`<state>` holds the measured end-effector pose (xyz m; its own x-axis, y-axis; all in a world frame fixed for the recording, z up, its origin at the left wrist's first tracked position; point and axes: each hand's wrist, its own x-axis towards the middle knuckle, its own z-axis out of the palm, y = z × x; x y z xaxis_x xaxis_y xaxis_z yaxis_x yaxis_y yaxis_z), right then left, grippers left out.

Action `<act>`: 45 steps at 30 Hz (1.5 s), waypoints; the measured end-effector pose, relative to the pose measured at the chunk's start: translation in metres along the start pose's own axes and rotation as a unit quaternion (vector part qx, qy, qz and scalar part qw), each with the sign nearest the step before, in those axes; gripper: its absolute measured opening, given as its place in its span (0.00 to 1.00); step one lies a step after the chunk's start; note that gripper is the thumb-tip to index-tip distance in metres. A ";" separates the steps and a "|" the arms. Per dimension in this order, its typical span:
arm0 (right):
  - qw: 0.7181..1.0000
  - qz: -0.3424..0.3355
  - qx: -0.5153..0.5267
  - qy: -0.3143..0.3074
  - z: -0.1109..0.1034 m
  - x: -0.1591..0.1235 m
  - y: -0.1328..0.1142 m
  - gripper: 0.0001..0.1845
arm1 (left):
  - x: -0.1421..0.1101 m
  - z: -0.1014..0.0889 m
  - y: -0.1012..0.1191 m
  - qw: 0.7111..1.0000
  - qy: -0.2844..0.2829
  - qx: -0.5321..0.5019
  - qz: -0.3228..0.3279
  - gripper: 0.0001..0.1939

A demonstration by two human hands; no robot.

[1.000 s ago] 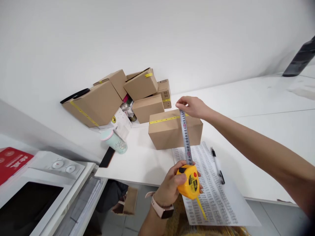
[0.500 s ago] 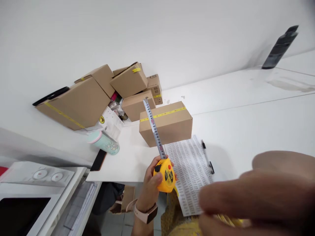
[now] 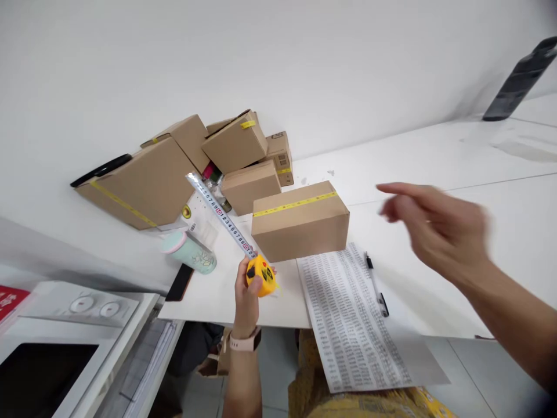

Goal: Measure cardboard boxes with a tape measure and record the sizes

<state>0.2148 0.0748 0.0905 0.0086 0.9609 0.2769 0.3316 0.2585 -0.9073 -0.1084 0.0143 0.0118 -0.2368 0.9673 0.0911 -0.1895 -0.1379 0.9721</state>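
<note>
My left hand [image 3: 246,295] is closed around a yellow tape measure [image 3: 263,277] near the table's front edge. Its metal blade [image 3: 225,220] sticks out up and to the left, over the papers and small items there. Just right of the tape measure, a cardboard box [image 3: 300,223] with yellow tape along its top sits on the table. My right hand [image 3: 444,229], slightly blurred, hovers over the table to the right of this box. Its index finger points left, the fingers look apart, and no object shows in it.
More cardboard boxes [image 3: 150,180] are stacked against the wall at the left. A mint tumbler [image 3: 194,253] stands in front of them. Printed sheets [image 3: 352,325] overhang the front edge, with a pen [image 3: 376,284] beside them. A dark bottle [image 3: 517,81] stands far right; a microwave [image 3: 65,342] is lower left.
My left hand has swung the tape measure up and left, so the blade no longer crosses the box. My right hand has moved from close to the camera out over the table.
</note>
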 end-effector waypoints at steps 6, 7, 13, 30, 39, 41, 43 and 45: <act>0.975 0.065 0.074 -0.200 0.031 0.034 0.075 0.37 | 0.045 -0.016 -0.018 0.997 -0.028 -0.035 -0.056 0.30; 0.973 0.044 0.082 -0.209 0.032 0.033 0.072 0.38 | 0.048 -0.016 -0.012 0.997 -0.031 -0.043 -0.050 0.29; 0.997 -0.010 -0.026 -0.066 0.014 0.038 0.017 0.40 | 0.048 -0.017 0.054 0.998 -0.037 -0.048 -0.034 0.21; 0.998 -0.003 -0.061 -0.013 0.041 0.080 0.051 0.22 | -0.050 0.058 0.041 0.936 -0.174 -0.163 -0.258 0.20; 0.998 0.033 0.004 -0.052 0.056 0.106 0.044 0.19 | -0.023 0.030 0.063 0.925 -0.235 -0.071 -0.290 0.21; 0.997 0.044 0.052 -0.027 0.050 0.101 0.050 0.20 | 0.003 0.002 0.088 0.909 -0.293 0.015 -0.297 0.23; 0.994 0.056 0.092 -0.013 0.043 0.092 0.055 0.21 | 0.034 -0.016 0.108 0.894 -0.326 0.087 -0.294 0.23; 0.991 0.074 0.113 -0.006 0.038 0.082 0.059 0.22 | 0.066 -0.020 0.119 0.866 -0.369 0.159 -0.297 0.21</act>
<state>0.1994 0.1727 0.0476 0.0297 0.9908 0.1323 0.1079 0.1284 -0.9858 -0.1652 0.0571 0.1287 0.5073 0.7368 -0.4469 0.2312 0.3832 0.8943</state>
